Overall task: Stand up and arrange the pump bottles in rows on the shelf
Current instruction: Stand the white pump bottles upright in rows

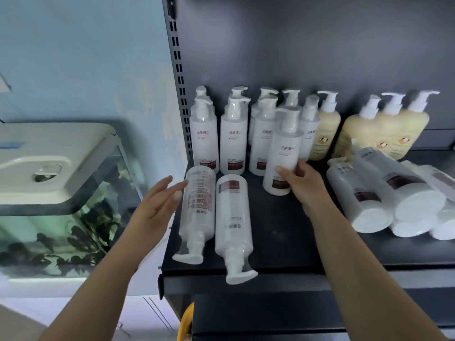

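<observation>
Two bare forearms are reaching over the black shelf [283, 230]. Left hand [157, 205] is hovering open, fingers spread, beside two fallen white bottles [214, 215]. Right hand [300, 183] is gripping one tilted white bottle [283, 153] before the standing rows. Three cream bottles [384, 124] are standing farther right.

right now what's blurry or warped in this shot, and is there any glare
Head view: the left hand is smeared by motion blur, while the right hand on the upright white bottle is sharper. Head view: wide-angle distortion bends the shelf upright and the shelf front edge. Head view: soft even light, no harsh glare; the fish tank glass shows mild reflections.
</observation>
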Motion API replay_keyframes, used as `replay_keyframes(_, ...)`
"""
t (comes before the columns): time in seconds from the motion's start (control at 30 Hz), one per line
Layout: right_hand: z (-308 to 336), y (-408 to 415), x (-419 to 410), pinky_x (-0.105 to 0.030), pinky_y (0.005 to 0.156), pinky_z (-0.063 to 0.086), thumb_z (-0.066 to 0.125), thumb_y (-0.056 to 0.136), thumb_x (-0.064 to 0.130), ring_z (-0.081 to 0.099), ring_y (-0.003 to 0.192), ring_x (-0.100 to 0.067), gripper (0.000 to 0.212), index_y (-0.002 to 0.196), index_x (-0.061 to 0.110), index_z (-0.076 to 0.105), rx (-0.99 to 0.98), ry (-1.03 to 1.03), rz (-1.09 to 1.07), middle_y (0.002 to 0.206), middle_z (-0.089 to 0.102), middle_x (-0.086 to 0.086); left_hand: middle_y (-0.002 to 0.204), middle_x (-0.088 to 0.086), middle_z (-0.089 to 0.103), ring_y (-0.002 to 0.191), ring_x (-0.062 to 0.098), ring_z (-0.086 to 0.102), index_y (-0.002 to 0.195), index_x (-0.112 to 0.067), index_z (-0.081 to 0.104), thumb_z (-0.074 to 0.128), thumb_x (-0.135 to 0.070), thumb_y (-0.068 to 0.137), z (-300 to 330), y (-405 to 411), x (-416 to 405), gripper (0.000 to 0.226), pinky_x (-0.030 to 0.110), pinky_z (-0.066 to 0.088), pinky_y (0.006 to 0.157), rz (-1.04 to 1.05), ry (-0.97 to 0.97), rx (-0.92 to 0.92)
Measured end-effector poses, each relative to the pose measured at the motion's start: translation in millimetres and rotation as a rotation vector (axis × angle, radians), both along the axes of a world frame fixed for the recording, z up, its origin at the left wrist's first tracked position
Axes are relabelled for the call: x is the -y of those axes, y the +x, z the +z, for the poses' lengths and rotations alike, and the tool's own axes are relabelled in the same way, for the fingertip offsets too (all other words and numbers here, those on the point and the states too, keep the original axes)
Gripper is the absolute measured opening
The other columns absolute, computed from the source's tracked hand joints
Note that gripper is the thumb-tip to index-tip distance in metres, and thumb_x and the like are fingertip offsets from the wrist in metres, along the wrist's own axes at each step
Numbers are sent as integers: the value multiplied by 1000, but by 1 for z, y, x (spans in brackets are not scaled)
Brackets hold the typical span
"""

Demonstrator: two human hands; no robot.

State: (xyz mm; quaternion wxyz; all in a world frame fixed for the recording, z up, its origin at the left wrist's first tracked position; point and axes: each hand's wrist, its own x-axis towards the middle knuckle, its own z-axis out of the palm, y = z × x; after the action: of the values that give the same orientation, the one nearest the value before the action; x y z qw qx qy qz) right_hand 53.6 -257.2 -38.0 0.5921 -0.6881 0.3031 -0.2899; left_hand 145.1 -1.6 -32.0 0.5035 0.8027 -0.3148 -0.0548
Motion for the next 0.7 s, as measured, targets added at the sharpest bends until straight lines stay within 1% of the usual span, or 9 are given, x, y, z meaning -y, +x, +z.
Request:
replay_keyframes(0.07,-1,-6,6,-16,77,43,63,84,20,54,100,-8,42,125,18,54,32,-10,-31,113,58,4,133,-17,39,128,1,32,102,-46,53,38,-43,83,0,-4,8,24,26,23,108,-53,-54,-129)
replay_keyframes(0.1,-1,-8,8,-14,75,42,62,85,20,54,99,-7,40,125,18,54,37,-26,-50,110,58,6,133,-17,40,128,2,34,99,-45,55,38,-47,79,-1,-6,11,27,29,24,110,-68,-72,-162)
replay_keyframes(0.23,0,-14,19,-22,86,40,58,87,22,53,106,-10,40,127,18,53,53,-68,-141,109,56,7,133,-23,35,127,-2,30,92,-49,56,38,-48,79,-8,-14,22,23,24,21,107,-53,-57,-149)
replay_keyframes(0.3,-3,-11,19,-25,89,41,58,87,22,52,109,-11,42,129,17,51,30,-110,-152,114,57,4,132,-24,34,127,-4,29,92,-49,56,37,-51,76,-8,-16,24,25,21,20,103,-53,-68,-156)
replay_keyframes(0.37,-6,-5,15,-30,93,44,62,84,22,53,114,-16,48,129,16,47,-8,-160,-147,124,57,-2,134,-23,33,126,-5,27,93,-47,56,39,-48,80,-5,-18,29,21,19,18,101,-59,-58,-158)
replay_keyframes(0.43,-6,0,14,-34,96,46,66,81,21,53,116,-20,53,129,15,45,-38,-167,-158,128,56,-5,136,-20,31,125,-5,25,94,-45,55,41,-38,88,-3,-21,35,16,18,18,99,-58,-61,-159)
replay_keyframes(0.57,-9,-4,15,-35,95,47,67,80,23,53,117,-21,53,128,16,46,-77,-184,-232,128,56,-4,144,-12,30,127,-3,24,102,-42,52,44,-29,91,-3,-24,44,19,18,19,99,-33,-56,-125)
replay_keyframes(0.63,-11,-7,15,-37,97,46,66,81,23,51,120,-22,52,128,16,44,-63,-178,-314,129,55,-4,145,-11,30,126,-5,24,101,-42,53,46,-28,90,-4,-26,47,19,18,19,99,-24,-79,-135)
replay_keyframes(0.7,-9,-6,16,-34,94,44,64,82,21,50,121,-24,53,129,14,41,-52,-141,-375,132,52,-7,144,-12,31,125,-5,25,99,-42,54,47,-27,90,-6,-27,48,19,18,20,99,-13,-114,-160)
